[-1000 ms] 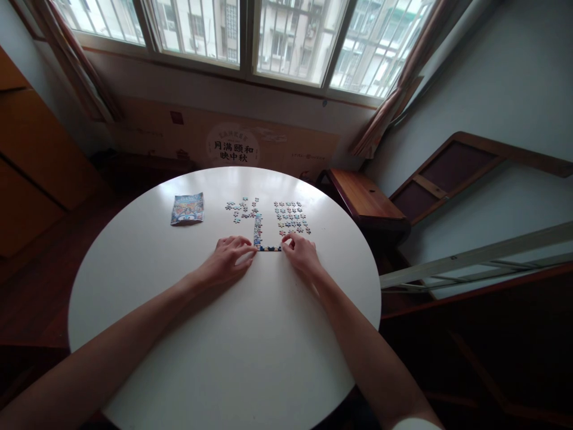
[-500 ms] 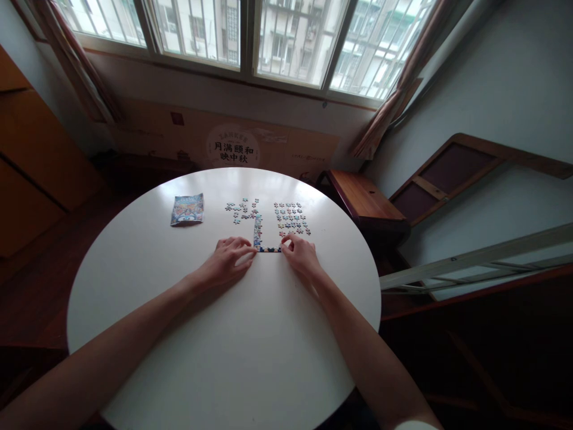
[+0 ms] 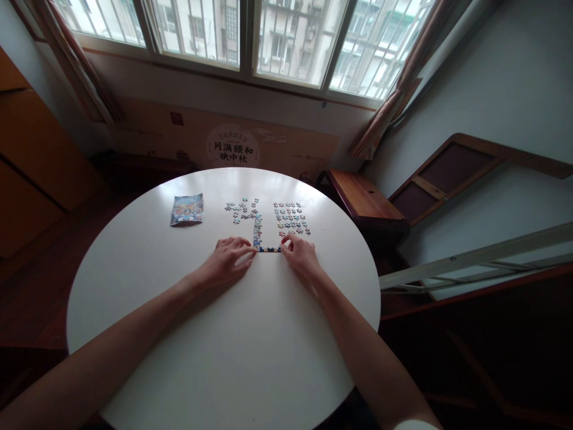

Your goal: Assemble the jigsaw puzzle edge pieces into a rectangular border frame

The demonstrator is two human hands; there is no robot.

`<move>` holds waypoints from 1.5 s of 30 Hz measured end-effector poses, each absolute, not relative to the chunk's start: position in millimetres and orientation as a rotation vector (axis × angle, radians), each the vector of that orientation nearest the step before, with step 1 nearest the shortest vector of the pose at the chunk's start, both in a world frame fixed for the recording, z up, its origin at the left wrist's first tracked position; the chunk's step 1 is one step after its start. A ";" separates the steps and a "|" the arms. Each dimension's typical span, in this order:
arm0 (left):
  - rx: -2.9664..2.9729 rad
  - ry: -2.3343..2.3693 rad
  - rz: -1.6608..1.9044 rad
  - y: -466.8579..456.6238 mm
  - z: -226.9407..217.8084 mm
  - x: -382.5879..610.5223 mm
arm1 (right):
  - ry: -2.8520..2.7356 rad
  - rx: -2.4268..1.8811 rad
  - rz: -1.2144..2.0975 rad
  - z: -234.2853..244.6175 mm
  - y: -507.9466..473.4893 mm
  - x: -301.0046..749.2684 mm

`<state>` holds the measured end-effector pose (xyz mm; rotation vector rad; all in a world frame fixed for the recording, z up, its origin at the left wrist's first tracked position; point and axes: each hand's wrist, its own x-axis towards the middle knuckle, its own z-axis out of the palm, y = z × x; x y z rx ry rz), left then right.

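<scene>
A partly joined jigsaw puzzle (image 3: pixel 257 232) lies on the white round table (image 3: pixel 215 358), shaped like an L with one upright strip and a row along the bottom. At its lower left corner is my left hand (image 3: pixel 231 255), palm down, with thumb and index fingertip together on the corner. My right hand (image 3: pixel 301 255) pinches a jigsaw piece at the right end of the bottom row; the fingers mostly hide that piece. Loose jigsaw pieces (image 3: pixel 290 218) are spread in rough rows beyond my right hand. More loose pieces (image 3: pixel 244 215) lie scattered above the upright strip.
A colourful printed picture sheet or packet (image 3: pixel 187 210) rests on the table's left side. Beyond the table's far right edge stands a wooden bench or stool (image 3: pixel 367 197). Barred windows (image 3: pixel 295 42) and a printed board (image 3: pixel 277 140) are behind the table.
</scene>
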<state>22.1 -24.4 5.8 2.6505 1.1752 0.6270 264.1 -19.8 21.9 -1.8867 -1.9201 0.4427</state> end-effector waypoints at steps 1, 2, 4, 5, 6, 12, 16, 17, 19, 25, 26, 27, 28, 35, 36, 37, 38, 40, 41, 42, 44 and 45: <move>2.653 1.175 0.626 -24.5 6.1 22.1 | -1.924 -1.886 0.440 21.4 -19.6 264.2; 2.654 1.176 0.627 -24.7 6.4 22.0 | -1.928 -1.884 0.436 20.8 -19.3 264.3; 2.655 1.176 0.626 -24.8 6.7 22.0 | -1.932 -1.881 0.427 19.7 -18.8 264.5; 2.657 1.175 0.626 -24.8 6.6 22.0 | -1.932 -1.881 0.423 19.3 -18.6 264.5; 2.657 1.175 0.626 -24.7 6.4 22.0 | -1.932 -1.878 0.422 19.1 -18.5 264.5; 2.660 1.176 0.631 -24.2 4.5 21.8 | -1.914 -1.899 0.432 20.4 -19.0 263.6; 2.655 1.174 0.641 -24.8 4.7 21.7 | -1.912 -1.893 0.438 20.6 -19.2 263.6; 2.651 1.172 0.644 -24.9 4.8 21.7 | -1.911 -1.892 0.439 20.4 -19.1 263.7; 2.639 1.171 0.657 -24.8 4.7 21.7 | -1.906 -1.894 0.441 20.4 -19.0 263.8; 2.629 1.176 0.658 -23.1 2.3 21.0 | -1.906 -1.900 0.446 22.1 -19.5 263.2; 2.629 1.175 0.655 -23.0 2.3 21.0 | -1.908 -1.898 0.449 22.2 -19.4 263.3; 2.629 1.174 0.652 -22.9 2.4 21.0 | -1.910 -1.895 0.451 22.3 -19.3 263.4; 2.629 1.173 0.648 -23.0 2.8 21.1 | -1.911 -1.892 0.454 22.2 -19.1 263.6; 2.629 1.171 0.637 -24.7 6.2 21.3 | -1.894 -1.885 0.478 21.8 -18.0 263.5; 2.628 1.171 0.636 -24.7 6.2 21.3 | -1.891 -1.880 0.476 21.6 -18.0 263.4; 2.627 1.172 0.636 -24.7 6.0 21.2 | -1.892 -1.872 0.474 21.4 -18.1 263.2; 2.628 1.171 0.636 -24.6 5.7 21.2 | -1.896 -1.860 0.474 21.2 -18.2 263.1; 2.629 1.167 0.642 -24.2 4.5 21.4 | -1.912 -1.833 0.481 21.0 -18.4 263.0; 2.630 1.162 0.646 -23.9 3.8 21.6 | -1.920 -1.821 0.486 21.0 -18.5 263.1; 2.630 1.155 0.650 -23.5 3.2 21.8 | -1.928 -1.812 0.487 20.9 -18.5 263.1; 2.632 1.141 0.651 -22.8 2.2 22.2 | -1.940 -1.801 0.483 20.8 -18.4 263.4; 2.632 1.138 0.653 -22.5 2.0 22.4 | -1.944 -1.797 0.478 20.7 -18.3 263.5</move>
